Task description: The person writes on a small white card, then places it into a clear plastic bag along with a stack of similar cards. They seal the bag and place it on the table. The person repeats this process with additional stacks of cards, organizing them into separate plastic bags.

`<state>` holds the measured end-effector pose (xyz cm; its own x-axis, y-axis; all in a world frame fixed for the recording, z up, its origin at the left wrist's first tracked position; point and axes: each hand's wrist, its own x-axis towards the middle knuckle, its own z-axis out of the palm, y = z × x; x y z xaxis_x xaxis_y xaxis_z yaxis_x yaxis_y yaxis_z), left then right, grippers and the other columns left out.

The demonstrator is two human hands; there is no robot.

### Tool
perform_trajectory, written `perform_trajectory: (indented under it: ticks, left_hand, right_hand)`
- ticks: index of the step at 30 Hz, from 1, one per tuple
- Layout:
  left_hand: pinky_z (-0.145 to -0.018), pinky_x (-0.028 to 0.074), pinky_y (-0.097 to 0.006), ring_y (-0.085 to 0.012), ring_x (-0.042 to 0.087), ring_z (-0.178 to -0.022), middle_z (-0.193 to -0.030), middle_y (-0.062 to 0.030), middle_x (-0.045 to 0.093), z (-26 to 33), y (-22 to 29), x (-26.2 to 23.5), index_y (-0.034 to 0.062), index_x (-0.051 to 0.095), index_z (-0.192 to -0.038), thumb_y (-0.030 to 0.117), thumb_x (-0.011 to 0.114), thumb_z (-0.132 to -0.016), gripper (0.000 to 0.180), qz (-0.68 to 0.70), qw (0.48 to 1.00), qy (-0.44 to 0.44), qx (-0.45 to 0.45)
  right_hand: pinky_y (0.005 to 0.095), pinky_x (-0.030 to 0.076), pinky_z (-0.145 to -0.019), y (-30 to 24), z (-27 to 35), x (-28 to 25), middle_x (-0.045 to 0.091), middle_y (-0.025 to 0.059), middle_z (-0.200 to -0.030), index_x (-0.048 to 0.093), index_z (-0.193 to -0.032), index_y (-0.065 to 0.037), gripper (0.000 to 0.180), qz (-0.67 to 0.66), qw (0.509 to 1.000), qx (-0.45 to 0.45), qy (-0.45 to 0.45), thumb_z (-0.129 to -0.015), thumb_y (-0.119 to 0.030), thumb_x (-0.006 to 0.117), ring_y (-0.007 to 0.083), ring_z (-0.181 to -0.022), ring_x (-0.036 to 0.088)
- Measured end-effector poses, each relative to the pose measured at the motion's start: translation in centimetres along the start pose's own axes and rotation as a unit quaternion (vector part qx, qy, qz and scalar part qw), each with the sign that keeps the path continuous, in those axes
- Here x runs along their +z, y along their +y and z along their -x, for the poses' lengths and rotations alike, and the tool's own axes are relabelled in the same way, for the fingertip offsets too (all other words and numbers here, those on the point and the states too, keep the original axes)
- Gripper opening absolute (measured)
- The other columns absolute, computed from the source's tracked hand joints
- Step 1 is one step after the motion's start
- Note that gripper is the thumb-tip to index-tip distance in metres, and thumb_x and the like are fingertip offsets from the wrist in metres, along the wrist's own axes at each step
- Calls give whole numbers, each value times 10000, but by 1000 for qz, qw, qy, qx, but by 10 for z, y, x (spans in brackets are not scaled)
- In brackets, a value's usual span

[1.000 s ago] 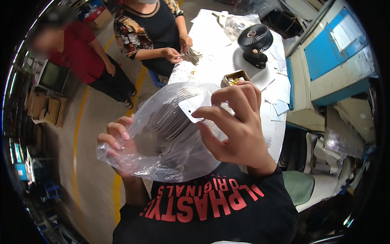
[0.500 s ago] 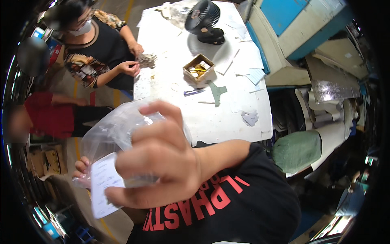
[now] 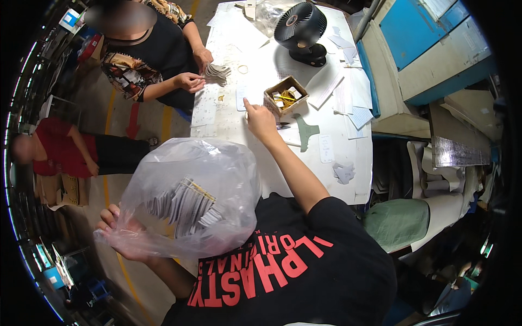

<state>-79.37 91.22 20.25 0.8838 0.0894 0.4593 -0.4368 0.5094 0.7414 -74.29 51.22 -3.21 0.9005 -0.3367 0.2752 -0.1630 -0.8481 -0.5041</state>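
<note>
My left hand (image 3: 126,234) grips the gathered edge of a large clear plastic bag (image 3: 232,163), held in front of my chest. Through the film show bundles of grey-white cut pieces (image 3: 187,205), one with a yellowish band. Stretched over the table, my right hand (image 3: 261,120) has its index finger extended at the edge of a small white card (image 3: 241,100) lying flat. Its other fingers are partly curled, and nothing shows held in them. Close by are an open cardboard box (image 3: 280,108) with yellow bands inside, a partly hidden pen (image 3: 283,125) and a green T-shaped piece (image 3: 305,132).
Across the white table (image 3: 250,174), a co-worker handles a stack of grey pieces (image 3: 217,73). A black fan (image 3: 300,32) stands at the far end, near loose papers (image 3: 356,95). Another person in red (image 3: 60,146) is at the left. A green bundle (image 3: 396,220) lies at right.
My right hand has moved from in front of the bag, where it held a white card, out over the table. A card now lies by its fingertip. My left hand still holds the bag.
</note>
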Motion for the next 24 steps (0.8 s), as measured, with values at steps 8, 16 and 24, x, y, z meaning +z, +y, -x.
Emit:
perform_trajectory:
  ticks: [8,16,24]
  left_hand:
    - [-932,355,-431,-251,404,-968,-939,-65,361,1,-3,-5,127,430,-947,270,476,-1054,184,10,1000,0,7]
    - [-883,316,-385,-218,378,-935,-922,-50,358,-17,1,19,136,405,-874,363,604,-931,308,24,996,-80,25]
    - [-876,338,-367,-227,402,-953,-884,-60,390,-25,17,11,118,425,-838,380,634,-863,336,3,991,-129,-39]
  right_hand:
    - [502,495,-1006,47,83,-88,638,242,-1224,602,-1250,43,438,55,972,214,77,-854,-108,716,405,-1155,606]
    - [534,521,-1019,92,149,-135,599,304,-1299,508,-1280,85,664,124,874,457,-104,-849,-306,828,466,-1227,595]
    - [532,495,-1075,103,140,-124,596,278,-1339,521,-1289,45,629,93,852,508,-86,-827,-267,814,459,-1255,592]
